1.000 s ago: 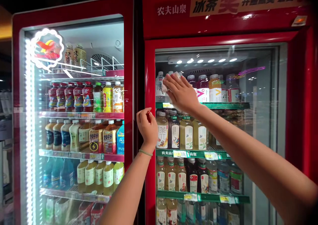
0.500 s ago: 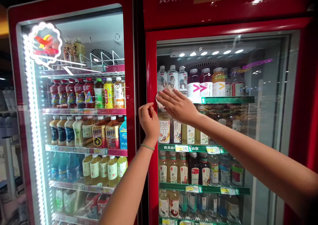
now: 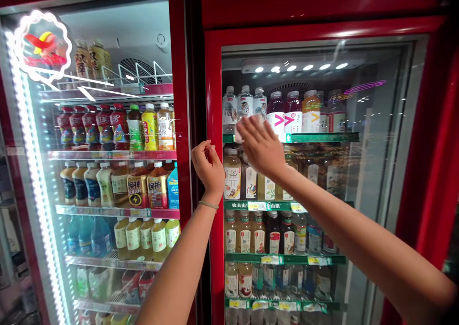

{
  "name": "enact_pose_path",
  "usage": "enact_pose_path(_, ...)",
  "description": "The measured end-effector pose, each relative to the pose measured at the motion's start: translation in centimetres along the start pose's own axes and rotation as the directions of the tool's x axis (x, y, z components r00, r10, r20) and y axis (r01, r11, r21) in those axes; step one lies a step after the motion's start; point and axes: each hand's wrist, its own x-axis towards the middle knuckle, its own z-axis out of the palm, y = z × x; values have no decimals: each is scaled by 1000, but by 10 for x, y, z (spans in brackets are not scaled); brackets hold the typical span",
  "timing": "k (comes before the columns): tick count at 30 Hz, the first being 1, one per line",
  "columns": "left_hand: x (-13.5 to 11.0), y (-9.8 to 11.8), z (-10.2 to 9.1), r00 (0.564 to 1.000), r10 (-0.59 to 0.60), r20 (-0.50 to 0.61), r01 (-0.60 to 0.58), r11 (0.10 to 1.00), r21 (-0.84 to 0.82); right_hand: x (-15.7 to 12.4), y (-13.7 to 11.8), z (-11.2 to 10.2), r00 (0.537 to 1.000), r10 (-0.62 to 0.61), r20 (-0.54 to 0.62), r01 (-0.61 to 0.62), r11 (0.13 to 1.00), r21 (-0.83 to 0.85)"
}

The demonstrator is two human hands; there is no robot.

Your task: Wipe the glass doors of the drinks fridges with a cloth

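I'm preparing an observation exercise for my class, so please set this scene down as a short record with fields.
Right hand: spread over a pale cloth or tissue, at the glass door
Left hand: curled at the red door frame; grip unclear
Left wrist: thin band
Right fridge: bottles on green-edged shelves
Left fridge: lit round sign, more bottles

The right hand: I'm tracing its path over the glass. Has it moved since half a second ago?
Yes, the right hand has moved rightward in the view, away from the left upright of the red door frame.
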Motion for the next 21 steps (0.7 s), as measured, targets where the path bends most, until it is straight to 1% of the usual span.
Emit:
enact_pose_path(1,-1,0,0,1000,-13,0,12,1000,-21,-3,-1,0,999,-44,32,44,999,7)
enact_pose_path(3,-4,-1,-2,1000,-30,6,30,998,-56,-8,-1,0,977,-174,124,171,985,30)
enact_pose_path(4,-5,-2,-2,999,-31,13,32,997,-63,-10,1,-1,968,-203,147,200,979,33)
enact_pose_path(5,-6,-3,-3,999,-29,18,30,997,-66,-11,3,-2,972,-188,142,187,982,25)
enact_pose_path(7,-8,-5,-4,999,-21,25,23,997,-70,-13,6,-3,996,-66,63,67,998,-7)
enact_pose_path(8,-9,-5,-4,999,-19,27,21,997,-72,-14,6,-3,1000,-11,26,11,1000,-12)
enact_pose_path(9,-9,-6,-4,999,-19,27,21,997,-72,-16,5,-3,1000,8,17,-8,1000,-9)
enact_pose_path(10,-9,-6,-5,999,-18,28,20,997,-68,-17,3,-3,999,-18,38,17,1000,1)
enact_pose_path(11,-9,-6,-5,999,-15,29,16,998,-62,-19,2,-3,994,-76,81,75,997,16)
enact_pose_path(13,-8,-4,-5,999,-3,33,5,999,-45,-21,1,-4,970,-184,161,180,983,37)
enact_pose_path(14,-8,-3,-5,999,6,37,-5,999,-42,-22,1,-4,970,-183,162,180,983,31)
enact_pose_path(15,-7,-2,-5,999,18,42,-17,999,-43,-22,2,-4,982,-139,129,138,990,12)
enact_pose_path(16,-7,-1,-5,999,31,45,-29,999,-45,-22,2,-4,995,-69,76,69,998,-7)
enact_pose_path(17,-7,0,-5,998,43,49,-41,998,-46,-21,2,-4,1000,-5,27,5,1000,-17)
enact_pose_path(18,-7,0,-5,997,53,49,-51,998,-43,-21,1,-3,1000,23,4,-23,1000,-17)
enact_pose_path(19,-7,1,-6,997,60,50,-58,998,-38,-20,1,-3,1000,3,17,-2,1000,-7)
enact_pose_path(21,-7,1,-6,996,67,50,-66,998,-23,-18,0,-3,984,-138,113,135,990,32)
